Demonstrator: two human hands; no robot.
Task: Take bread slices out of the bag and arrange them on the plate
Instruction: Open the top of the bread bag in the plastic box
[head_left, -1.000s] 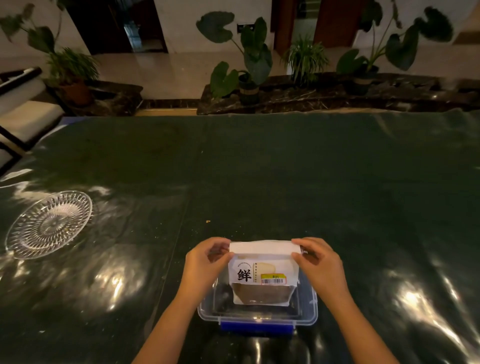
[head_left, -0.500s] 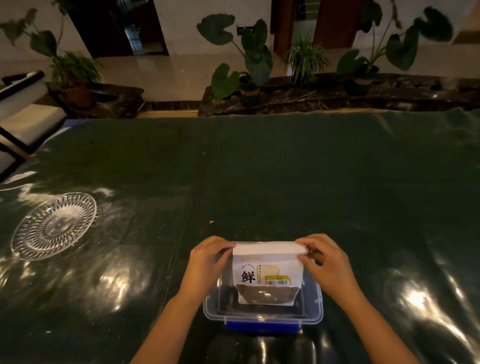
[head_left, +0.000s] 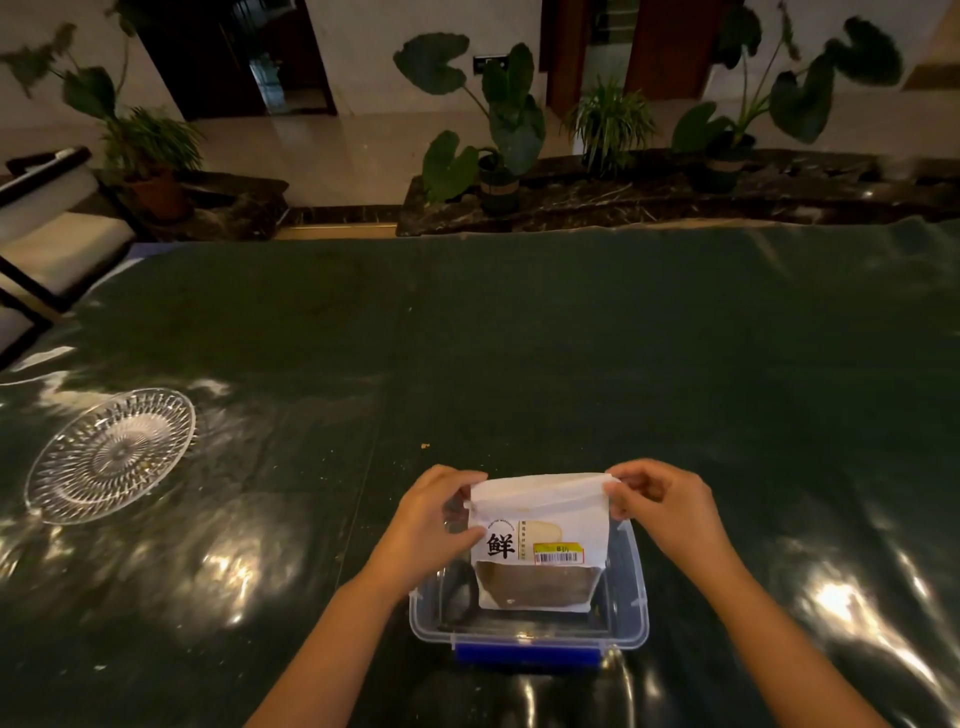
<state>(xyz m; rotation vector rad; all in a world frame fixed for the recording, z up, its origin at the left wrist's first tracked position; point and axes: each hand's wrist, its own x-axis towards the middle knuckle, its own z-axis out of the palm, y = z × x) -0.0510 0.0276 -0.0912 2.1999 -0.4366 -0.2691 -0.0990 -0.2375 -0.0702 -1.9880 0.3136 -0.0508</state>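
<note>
A white bread bag (head_left: 540, 525) with a black character, a yellow barcode label and a clear window showing brown bread stands upright in a clear plastic box (head_left: 636, 597). My left hand (head_left: 436, 519) grips the bag's upper left corner. My right hand (head_left: 660, 499) pinches its upper right corner. The bag's top is folded shut. An empty cut-glass plate (head_left: 111, 454) lies far to the left on the table.
The table wears a dark green shiny cover (head_left: 519, 338). The box has a blue latch (head_left: 524, 656) at its near side. A small crumb (head_left: 425, 445) lies beyond my left hand. A chair (head_left: 47, 244) stands at the far left, potted plants behind the table.
Both hands have lifted the bag a little higher out of the box, and more of its white top flap now shows. The plate has not moved.
</note>
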